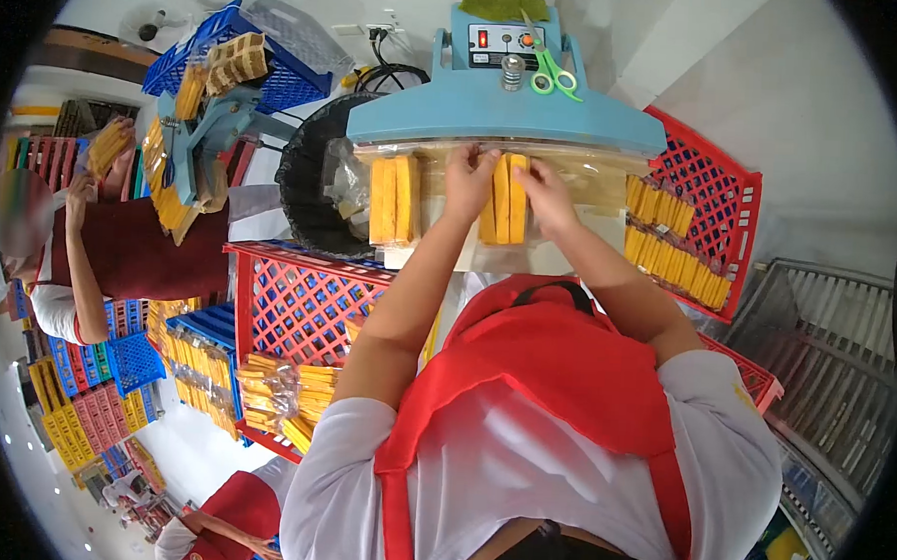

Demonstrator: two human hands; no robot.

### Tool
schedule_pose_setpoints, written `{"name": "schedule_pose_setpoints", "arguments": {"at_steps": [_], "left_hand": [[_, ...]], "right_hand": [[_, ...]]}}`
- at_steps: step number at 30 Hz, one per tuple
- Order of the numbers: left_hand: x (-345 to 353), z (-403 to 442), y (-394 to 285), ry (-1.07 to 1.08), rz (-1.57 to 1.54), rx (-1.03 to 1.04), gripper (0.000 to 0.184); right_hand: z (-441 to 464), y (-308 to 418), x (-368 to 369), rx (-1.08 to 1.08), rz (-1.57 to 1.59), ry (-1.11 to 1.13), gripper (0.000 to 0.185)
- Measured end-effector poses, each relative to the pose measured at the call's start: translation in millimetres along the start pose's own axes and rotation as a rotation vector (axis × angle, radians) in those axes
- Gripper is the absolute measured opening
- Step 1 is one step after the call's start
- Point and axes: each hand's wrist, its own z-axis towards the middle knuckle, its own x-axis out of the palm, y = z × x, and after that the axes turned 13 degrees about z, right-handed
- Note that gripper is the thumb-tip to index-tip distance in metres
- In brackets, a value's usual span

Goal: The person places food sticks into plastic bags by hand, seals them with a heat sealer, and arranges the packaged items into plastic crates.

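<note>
Two hands flank one pack [501, 214] of yellow bars in clear film. The pack lies directly between the left hand [465, 189] and the right hand [549, 196], on the pale board [429, 211]. Its long axis runs away from the wearer, roughly square to the long bar of the sealer [505, 120], which is just beyond the fingertips of both hands. Neither hand is clearly nearer: left fingertips are at the far left edge of the pack; the right thumb is over its far right corner.

Left hand pose: forearm reaches forward and inward, fingers partly curled, thumb toward the pack. Right hand pose: forearm angles forward and inward from the right, thumb apart from the fingers, a narrow grasp. Whether either hand pinches the film cannot be told, as the knuckles and the clear film hide the contact.

A second pack [394, 203] is to the left of the left hand, apart from it, with its long axis nearly parallel to the first. To the right of the right hand, a red crate [725, 192] holds further packs.
</note>
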Motion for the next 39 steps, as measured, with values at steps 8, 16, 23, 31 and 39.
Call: {"name": "schedule_pose_setpoints", "arguments": {"at_steps": [8, 16, 23, 31, 39], "left_hand": [[-16.7, -9.0, -8.3, -0.084, 0.030, -0.026, 0.042], [-119.0, -91.6, -45.1, 0.013, 0.994, 0.362, 0.049], [-133.2, -95.9, -24.9, 0.107, 1.091, 0.342, 0.051], [-137.0, -93.8, -11.5, 0.103, 1.035, 0.350, 0.048], [-140.3, -94.2, -5.0, 0.112, 0.965, 0.370, 0.052]], "right_hand": [[-4.8, -20.0, 24.8, -0.167, 0.119, -0.150, 0.031], [-1.0, -31.2, 62.8, -0.195, 0.055, -0.122, 0.030], [1.3, -43.4, 99.3, -0.254, -0.147, -0.179, 0.031], [10.4, -51.2, 91.0, -0.136, -0.021, -0.070, 0.031], [-3.5, -42.6, 85.8, -0.076, 0.129, -0.022, 0.032]]}}
